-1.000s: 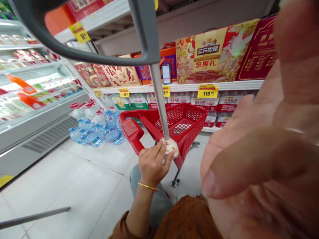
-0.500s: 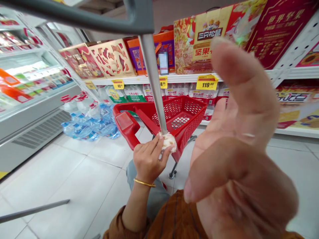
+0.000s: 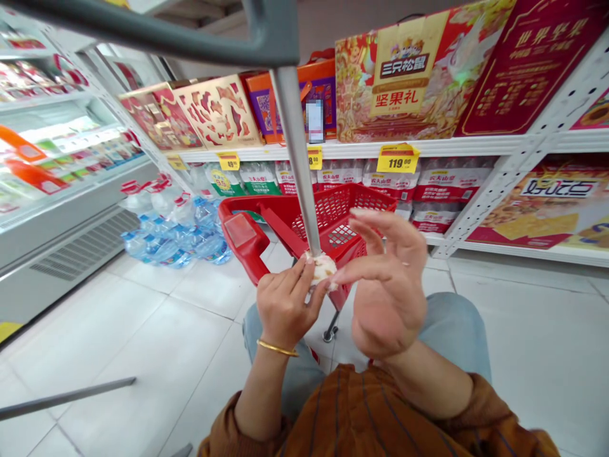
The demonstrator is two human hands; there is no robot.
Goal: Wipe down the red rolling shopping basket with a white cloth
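Note:
My left hand (image 3: pixel 288 303), with a gold bangle at the wrist, is closed on a small, soft-looking white piece with brown patches (image 3: pixel 323 270). Its fingers and thumb pinch the piece at the lower end of a grey metal pole (image 3: pixel 299 158); whether the pole touches it I cannot tell. Just to the right, my right hand (image 3: pixel 392 279) has its fingers curved and apart, holding nothing that I can see. One of its fingertips reaches the right edge of the white piece, or nearly so. Behind both hands is a red shopping cart basket (image 3: pixel 266 222).
A thick grey bar (image 3: pixel 190 38) crosses the upper left. Shelves hold gift boxes (image 3: pixel 399 82) above and wrapped bottle packs (image 3: pixel 442 184) below. Blue water bottles (image 3: pixel 176 241) lie on the tiled floor (image 3: pixel 118 330). A refrigerated case (image 3: pixel 71 235) stands at the left.
My right hand has moved from close to the camera, down and leftward, to beside the white piece. My left hand keeps its hold there, and the view has shifted slightly.

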